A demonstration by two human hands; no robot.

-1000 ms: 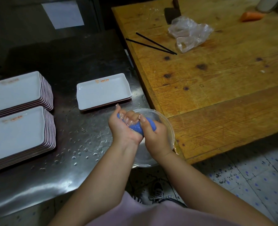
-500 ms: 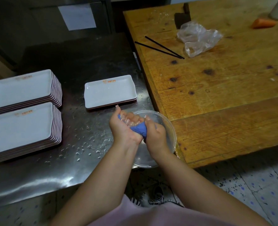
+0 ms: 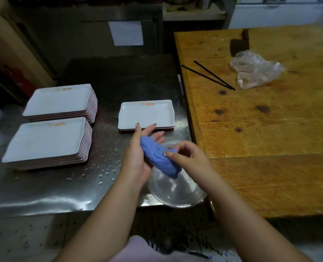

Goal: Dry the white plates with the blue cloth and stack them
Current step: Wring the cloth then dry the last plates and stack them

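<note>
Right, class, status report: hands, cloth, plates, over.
Left hand open under blue cloth; right hand pinches it above clear bowl. Plate wet, unobstructed.

Both forearms reaching fwd from bottom of frame, converging at centre. Left hand (image 3: 138, 157) palm turned inward, fingers (image 3: 151, 128) extended and loosely spread, pointing away from body. Right hand (image 3: 185, 155) knuckles up, fingers curled, thumb and fingertips (image 3: 168, 153) pinching. Wrists near, hands nearly touching.
</note>
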